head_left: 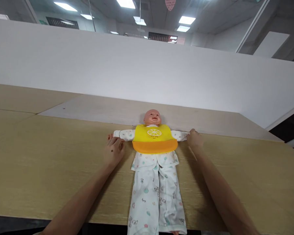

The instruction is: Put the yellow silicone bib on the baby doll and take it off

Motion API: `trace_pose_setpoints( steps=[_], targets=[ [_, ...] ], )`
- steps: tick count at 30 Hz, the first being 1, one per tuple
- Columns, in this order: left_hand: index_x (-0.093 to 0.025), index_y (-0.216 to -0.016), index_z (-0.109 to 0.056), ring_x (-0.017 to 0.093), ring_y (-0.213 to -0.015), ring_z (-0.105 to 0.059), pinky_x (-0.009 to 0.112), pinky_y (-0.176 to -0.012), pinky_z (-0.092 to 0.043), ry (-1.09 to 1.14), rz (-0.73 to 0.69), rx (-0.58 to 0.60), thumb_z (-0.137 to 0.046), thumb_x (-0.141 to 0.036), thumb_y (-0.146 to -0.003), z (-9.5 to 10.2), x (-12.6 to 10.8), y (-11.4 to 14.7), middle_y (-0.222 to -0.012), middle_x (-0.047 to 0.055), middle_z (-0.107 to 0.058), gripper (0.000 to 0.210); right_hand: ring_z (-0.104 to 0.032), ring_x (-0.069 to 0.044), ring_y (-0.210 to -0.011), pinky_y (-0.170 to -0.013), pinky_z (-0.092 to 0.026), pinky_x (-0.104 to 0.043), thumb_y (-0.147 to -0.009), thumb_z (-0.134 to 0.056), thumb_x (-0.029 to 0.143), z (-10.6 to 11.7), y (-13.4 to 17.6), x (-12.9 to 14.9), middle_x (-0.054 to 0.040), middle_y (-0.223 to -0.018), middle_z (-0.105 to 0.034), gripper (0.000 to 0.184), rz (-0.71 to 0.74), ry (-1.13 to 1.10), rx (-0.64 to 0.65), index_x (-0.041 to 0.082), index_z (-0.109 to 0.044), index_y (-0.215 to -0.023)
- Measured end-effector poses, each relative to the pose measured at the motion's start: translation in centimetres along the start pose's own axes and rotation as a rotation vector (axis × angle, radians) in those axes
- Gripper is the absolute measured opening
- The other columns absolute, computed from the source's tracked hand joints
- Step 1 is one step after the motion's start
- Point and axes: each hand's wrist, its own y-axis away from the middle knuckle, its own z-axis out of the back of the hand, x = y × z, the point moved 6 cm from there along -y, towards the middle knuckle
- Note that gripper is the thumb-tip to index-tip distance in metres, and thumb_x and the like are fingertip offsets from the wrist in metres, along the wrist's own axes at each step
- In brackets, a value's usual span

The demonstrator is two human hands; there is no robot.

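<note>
"Looking down at the table (63,169), what do we see in the middle?"

"We see a doll (152,121) lying face up. Let us set the clock's centre on its bib (155,132): the head (152,113) is then at twelve and the trousers (147,195) at six, reaching over the near edge."

"And our left hand (114,150)?"

"Near nine, just beneath the cuff of one sleeve (127,134). Our fingers there are bent and close against the cloth, but we cannot tell whether they grip it. The doll's small hand (109,136) shows past the cuff."

"What about our right hand (195,138)?"

"At three, with our fingers closed on the end of the other sleeve (178,135). Both sleeves stretch straight out sideways."

"How does the bib lie?"

"Flat over the chest, yellow, with a white citrus slice and a smile. Its orange pocket (155,147) faces six, and below it we see the hem of a patterned top (144,161)."

"Anything beyond the head?"

"Toward twelve, a pale panel (100,107) under the head, then a white wall (137,71), with glass (156,19) above it reflecting or showing ceiling lights (126,3)."
</note>
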Motion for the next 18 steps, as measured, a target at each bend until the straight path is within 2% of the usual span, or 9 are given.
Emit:
trace_pose_setpoints(
  steps=[7, 13, 18],
  targets=[
    [-0.020, -0.083, -0.062, 0.021, -0.088, -0.062, 0.032, -0.078, -0.046, 0.010, 0.007, 0.016, -0.052, -0.018, -0.082, 0.1, 0.2, 0.0, -0.088, 0.004, -0.065, 0.010, -0.064, -0.029, -0.099, -0.080, -0.050, -0.037, -0.087, -0.038, 0.007, 0.4, -0.8, 1.1, -0.0210, -0.104, -0.062, 0.029, 0.063, 0.134, 0.060, 0.007, -0.061, -0.105],
    [-0.020, -0.084, -0.063, 0.022, -0.095, -0.061, 0.033, -0.081, -0.046, -0.027, 0.057, 0.039, -0.050, -0.021, -0.082, 0.0, 0.4, 0.1, -0.092, 0.006, -0.065, 0.013, -0.063, -0.028, -0.097, -0.074, -0.051, -0.036, -0.089, -0.031, 0.005, 0.2, 0.0, 2.6, -0.0206, -0.101, -0.060, 0.030, 0.170, 0.216, -0.065, 0.006, -0.057, -0.104],
    [-0.021, -0.083, -0.065, 0.022, -0.096, -0.061, 0.032, -0.083, -0.046, -0.049, 0.096, 0.080, -0.048, -0.024, -0.085, 0.2, 0.4, 0.1, -0.095, 0.006, -0.067, 0.017, -0.064, -0.024, -0.094, -0.072, -0.050, -0.030, -0.092, -0.035, 0.015, -0.8, 0.8, 1.8, -0.0190, -0.105, -0.057, 0.024, 0.147, 0.179, -0.126, 0.009, -0.055, -0.105]
  ],
)
